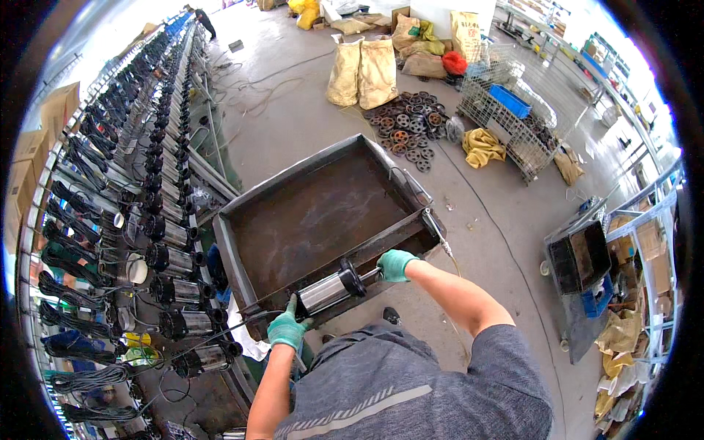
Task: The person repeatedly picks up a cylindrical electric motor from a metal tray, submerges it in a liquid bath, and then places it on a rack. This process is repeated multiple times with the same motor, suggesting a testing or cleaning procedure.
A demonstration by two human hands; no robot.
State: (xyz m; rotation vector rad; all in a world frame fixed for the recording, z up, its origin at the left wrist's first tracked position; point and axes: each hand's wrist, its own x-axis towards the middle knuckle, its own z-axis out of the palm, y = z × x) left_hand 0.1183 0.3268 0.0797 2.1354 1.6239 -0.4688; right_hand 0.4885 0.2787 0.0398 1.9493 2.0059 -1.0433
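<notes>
A silver cylindrical pump (323, 293) with black ends lies at a slant along the near ledge of a dark metal tray (315, 209). My left hand (287, 330), in a green glove, grips the pump's left end, a finger and the thumb spread along it. Beside that hand a black cable leads off to the left. My right hand (397, 265), also green-gloved, is closed around a short metal rod (372, 274) that meets the pump's black right end (353, 279). The rod's far part is hidden in the fist, so its kind is unclear.
An air gun (438, 232) with a hose hangs at the tray's right corner. Rows of similar pumps (176, 257) with coiled cables fill the left. Beyond the tray lie a heap of black wheels (411, 121), sacks (361, 71) and a wire cage (506, 110). A cart (579, 257) stands right.
</notes>
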